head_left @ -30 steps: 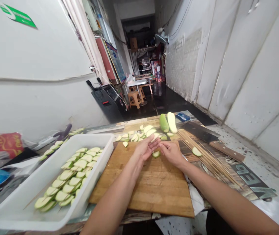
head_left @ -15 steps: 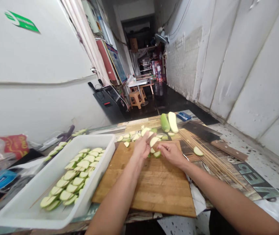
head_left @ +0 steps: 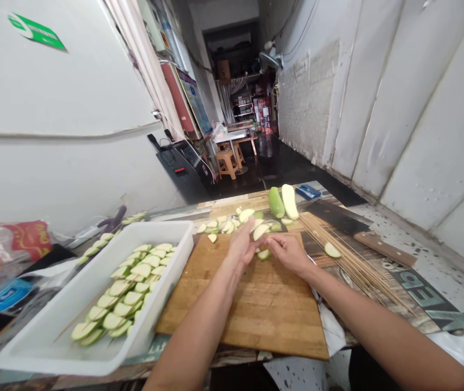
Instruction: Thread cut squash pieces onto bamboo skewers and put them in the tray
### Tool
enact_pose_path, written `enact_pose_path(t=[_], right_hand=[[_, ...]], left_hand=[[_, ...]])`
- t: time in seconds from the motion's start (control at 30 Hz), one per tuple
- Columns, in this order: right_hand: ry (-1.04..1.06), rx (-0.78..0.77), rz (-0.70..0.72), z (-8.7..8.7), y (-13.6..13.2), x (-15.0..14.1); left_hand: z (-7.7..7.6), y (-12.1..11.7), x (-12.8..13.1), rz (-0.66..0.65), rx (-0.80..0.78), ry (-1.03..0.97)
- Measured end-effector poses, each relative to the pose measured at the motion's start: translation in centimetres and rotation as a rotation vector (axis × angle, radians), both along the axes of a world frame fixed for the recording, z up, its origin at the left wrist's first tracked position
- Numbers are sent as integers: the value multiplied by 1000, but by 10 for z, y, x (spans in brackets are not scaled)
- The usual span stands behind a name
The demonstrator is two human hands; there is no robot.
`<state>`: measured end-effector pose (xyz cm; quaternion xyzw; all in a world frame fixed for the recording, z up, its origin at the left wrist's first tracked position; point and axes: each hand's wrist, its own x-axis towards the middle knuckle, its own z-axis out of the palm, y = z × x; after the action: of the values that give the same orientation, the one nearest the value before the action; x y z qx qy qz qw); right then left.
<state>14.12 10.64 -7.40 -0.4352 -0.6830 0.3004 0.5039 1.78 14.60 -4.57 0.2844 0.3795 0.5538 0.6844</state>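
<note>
Over the far part of the wooden cutting board (head_left: 248, 304), my left hand (head_left: 242, 241) is closed on a half-round zucchini slice (head_left: 261, 232), whose pale cut face shows. My right hand (head_left: 286, 251) pinches thumb and fingertips together just right of that slice. Whatever lies in this pinch is too small to make out. Below the hands, another green-edged slice (head_left: 263, 254) rests on the board. Loose zucchini pieces (head_left: 226, 224) lie along the board's far edge. Beyond them are a whole-skinned zucchini piece (head_left: 276, 202) and a pale, cut one (head_left: 289, 202).
A white plastic tray (head_left: 58, 355) at left holds rows of skewered zucchini slices (head_left: 124, 296). Right of the board lie a bundle of bamboo skewers (head_left: 349, 263), a single slice (head_left: 332, 250) and a cleaver (head_left: 384, 248). A blue packet (head_left: 307, 191) sits at the table's far edge.
The view has shifted slightly, so everything sits a little to the right. My hands stay close together, with the slice still in my left hand and my right hand still pinching beside it.
</note>
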Motion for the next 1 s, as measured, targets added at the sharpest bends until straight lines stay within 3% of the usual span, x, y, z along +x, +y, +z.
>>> enact_pose_path(t=[0.23,0.4,0.57,0.7,0.8,0.9,1.0], right_hand=[[-24,-52,92,-5,-4,0],[-17,-47,72,-7,-4,-5],[34,-19,-22,4,4,5],[232,-49,-327,12,18,35],[352,-58,-539,10,29,54],[384,-49,-612,4,36,63],[391,-33,-633,1,40,65]], left_hand=[[5,10,-13,203,64,-88],[2,10,-9,172,28,-63],[0,7,-11,135,119,26],[-7,12,-13,184,335,394],[-14,26,-6,57,496,834],[-18,45,7,-30,542,1163],[-20,63,20,-86,561,1368]])
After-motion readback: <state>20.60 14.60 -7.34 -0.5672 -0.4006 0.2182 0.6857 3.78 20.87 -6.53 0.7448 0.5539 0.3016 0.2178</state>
